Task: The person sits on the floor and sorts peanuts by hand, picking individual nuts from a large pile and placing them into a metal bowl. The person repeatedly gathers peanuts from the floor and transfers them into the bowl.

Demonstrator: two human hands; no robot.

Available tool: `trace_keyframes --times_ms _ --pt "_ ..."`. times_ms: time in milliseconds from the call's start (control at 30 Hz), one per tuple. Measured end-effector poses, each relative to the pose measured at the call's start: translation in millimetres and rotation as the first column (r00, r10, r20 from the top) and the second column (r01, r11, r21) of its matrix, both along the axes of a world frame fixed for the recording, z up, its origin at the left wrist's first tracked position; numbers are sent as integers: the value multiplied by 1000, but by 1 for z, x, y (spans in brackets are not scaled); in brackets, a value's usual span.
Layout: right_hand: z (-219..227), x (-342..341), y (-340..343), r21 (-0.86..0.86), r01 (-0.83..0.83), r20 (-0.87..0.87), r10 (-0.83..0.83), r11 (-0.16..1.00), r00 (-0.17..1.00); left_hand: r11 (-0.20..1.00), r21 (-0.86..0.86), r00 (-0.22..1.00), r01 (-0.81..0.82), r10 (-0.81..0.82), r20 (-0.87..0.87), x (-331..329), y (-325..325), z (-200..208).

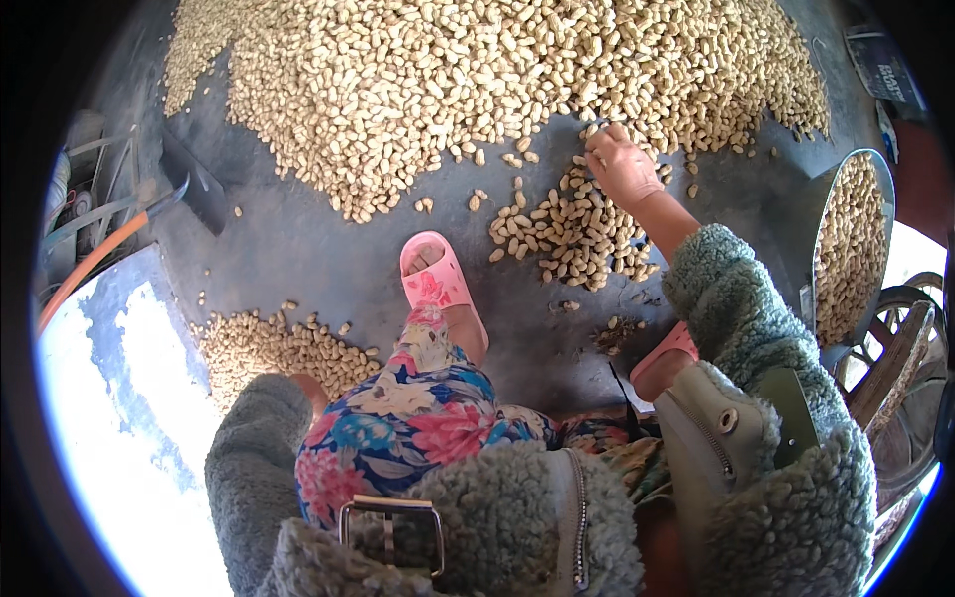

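My right hand (625, 171) reaches down at the gap between a large pile of unshelled peanuts (477, 70) and a smaller heap of peanuts (587, 234). Its fingers are curled and pressed together among the nuts, and whatever they hold is hidden. Only a sliver of my left hand (310, 391) shows past its fleecy grey-green sleeve, beside my knee. That hand is close to another low heap of peanuts (274, 348) at the left, with its fingers out of sight.
A metal basin (885, 239) filled with peanuts stands at the right, near a wheel (930, 289) and a wooden bar (895, 363). At the left lies a shovel (194, 184) with an orange handle. My pink clogs (433, 269) rest on the dark floor; debris (619, 334) lies between them.
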State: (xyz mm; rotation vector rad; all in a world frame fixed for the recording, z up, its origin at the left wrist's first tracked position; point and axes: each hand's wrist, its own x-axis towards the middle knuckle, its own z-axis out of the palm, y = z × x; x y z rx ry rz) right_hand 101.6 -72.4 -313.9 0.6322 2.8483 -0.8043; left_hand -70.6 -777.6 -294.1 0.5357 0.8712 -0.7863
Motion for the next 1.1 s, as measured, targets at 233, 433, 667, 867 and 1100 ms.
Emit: trace_keyframes --times_ms 233,433,667,867,1100 --pt "-9 46 -34 -42 -67 -145 60 997 988 240 968 543 -71 824 -164 15 362 28" --pt "-5 26 -76 -67 -282 -81 276 957 958 -274 962 703 -25 679 212 70 437 -21" --pt "-14 17 -75 19 -228 122 224 974 967 -138 984 810 114 587 -12 80 464 -45" --pt "5 33 -11 -850 487 360 -452 203 816 -90 990 810 111 585 -38 75 479 -39" --pt "-1 25 -39 -119 1 -1 -1 993 1000 -195 534 4 -823 937 348 45 475 -28"
